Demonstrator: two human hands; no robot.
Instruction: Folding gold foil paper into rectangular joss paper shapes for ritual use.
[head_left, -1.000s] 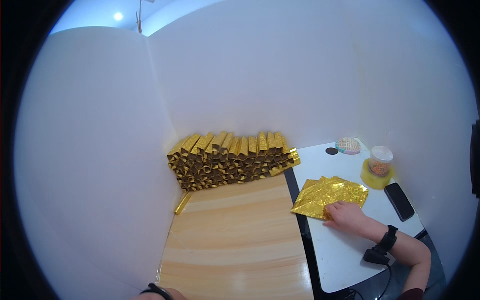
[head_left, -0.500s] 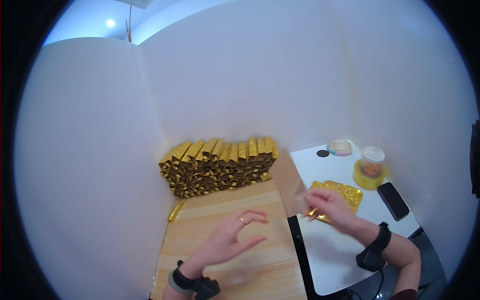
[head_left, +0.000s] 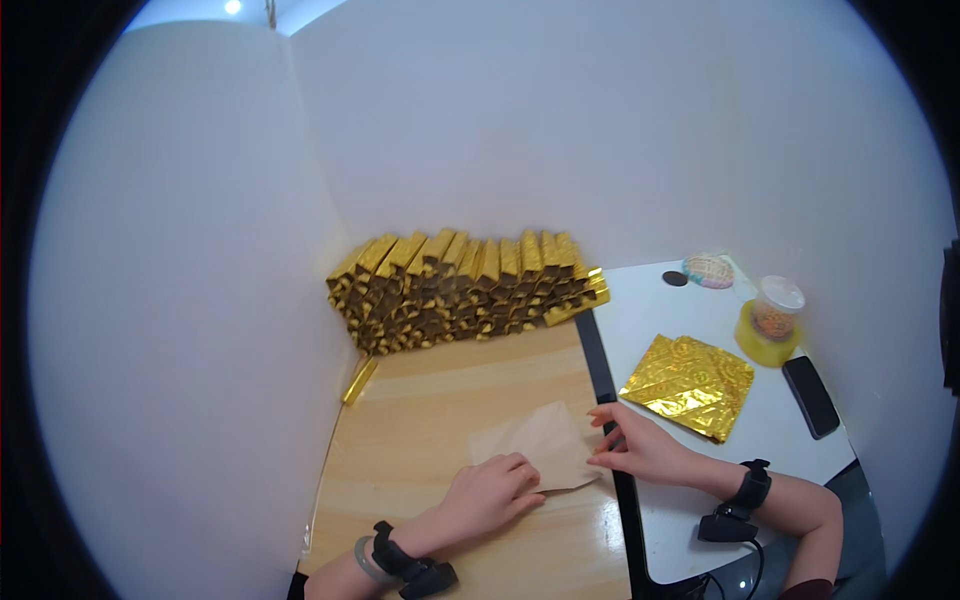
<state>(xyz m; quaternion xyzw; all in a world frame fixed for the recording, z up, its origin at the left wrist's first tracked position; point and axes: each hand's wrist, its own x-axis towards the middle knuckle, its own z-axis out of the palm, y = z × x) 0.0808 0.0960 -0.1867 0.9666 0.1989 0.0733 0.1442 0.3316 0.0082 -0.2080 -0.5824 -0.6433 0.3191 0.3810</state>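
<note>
A plain light-brown sheet of paper [head_left: 552, 440] lies on the wooden board, its near edge slightly raised. At its near left side, my left hand [head_left: 492, 495] rests with bent fingers on the sheet and the thumb a little apart at the near edge. By the sheet's right side is my right hand [head_left: 645, 447], open, with thumb and fingers spread around that side. To the right of the board, a stack of square gold foil sheets [head_left: 690, 385] lies on the white table. A large pile of folded gold paper tubes [head_left: 460, 290] stands at the back, dark inside.
One gold tube [head_left: 360, 380] lies by the left wall. On the right are a black phone [head_left: 811, 398], a yellow tape roll [head_left: 766, 340] with a clear lidded cup [head_left: 777, 308] on it, and a pastel woven oval item [head_left: 708, 271]. White partitions [head_left: 520, 130] enclose the workplace.
The brown sheet has come from beside the right hand onto the wooden board. My left hand has moved right to touch it, and the right hand has released it. The view has tilted down.
</note>
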